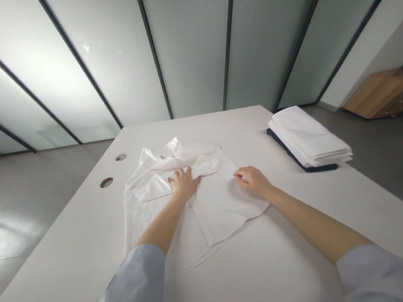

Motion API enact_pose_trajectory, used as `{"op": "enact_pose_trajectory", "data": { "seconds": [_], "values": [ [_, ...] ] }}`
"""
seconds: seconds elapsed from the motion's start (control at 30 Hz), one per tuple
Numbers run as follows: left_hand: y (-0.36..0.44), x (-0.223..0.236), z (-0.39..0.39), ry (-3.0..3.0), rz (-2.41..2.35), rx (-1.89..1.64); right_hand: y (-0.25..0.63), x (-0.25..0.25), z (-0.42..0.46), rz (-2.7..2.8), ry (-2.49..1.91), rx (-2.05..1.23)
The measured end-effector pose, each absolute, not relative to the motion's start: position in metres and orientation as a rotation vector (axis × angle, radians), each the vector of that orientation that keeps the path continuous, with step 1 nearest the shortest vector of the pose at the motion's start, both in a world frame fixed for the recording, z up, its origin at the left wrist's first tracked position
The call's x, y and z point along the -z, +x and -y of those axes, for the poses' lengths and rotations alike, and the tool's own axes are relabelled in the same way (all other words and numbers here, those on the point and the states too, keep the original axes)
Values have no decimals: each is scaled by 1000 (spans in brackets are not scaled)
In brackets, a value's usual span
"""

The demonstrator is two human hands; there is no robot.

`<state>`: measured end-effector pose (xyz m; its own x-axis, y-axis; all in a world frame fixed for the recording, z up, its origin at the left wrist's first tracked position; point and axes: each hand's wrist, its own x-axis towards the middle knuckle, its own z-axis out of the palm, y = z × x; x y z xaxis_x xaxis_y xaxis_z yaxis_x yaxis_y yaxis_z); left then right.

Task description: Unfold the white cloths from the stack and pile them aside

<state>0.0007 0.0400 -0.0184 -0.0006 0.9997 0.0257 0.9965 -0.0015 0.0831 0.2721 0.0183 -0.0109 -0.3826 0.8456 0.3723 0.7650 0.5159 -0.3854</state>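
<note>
Centre frame, on the white tabletop [90, 260]: crumpled white thin fabric garment [192, 195], partly spread, far end bunched. I see my left hand [183, 182] flat on it, fingers [180, 174] splayed open, apparently pinning the cloth so it stays put. Right hand [252, 181] rests on the smoother right part, fingers [239, 176] curled; pinching a fold or just pressing, I cannot tell. Right of frame, a neat stack of folded white cloths [307, 139] lies on something dark blue, mostly hidden. Two round holes [106, 182] at left. Garment's type unclear.
</note>
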Motion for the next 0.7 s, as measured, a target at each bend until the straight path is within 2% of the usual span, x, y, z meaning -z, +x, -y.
{"op": "enact_pose_trajectory", "data": {
  "seconds": [0.2,0.4,0.53,0.7],
  "values": [
    [-15,23,-58,2344,-2046,-247,316,37,-36,1504,-1538,-515],
    [-41,9,-76,2397,-1989,-284,314,37,-37,1416,-1524,-623],
    [-74,-43,-84,2437,-2046,-490,316,37,-40,1367,-1519,-651],
    [-137,-144,-72,2544,-2205,-914,316,36,-40,1345,-1532,-684]
  ]
}}
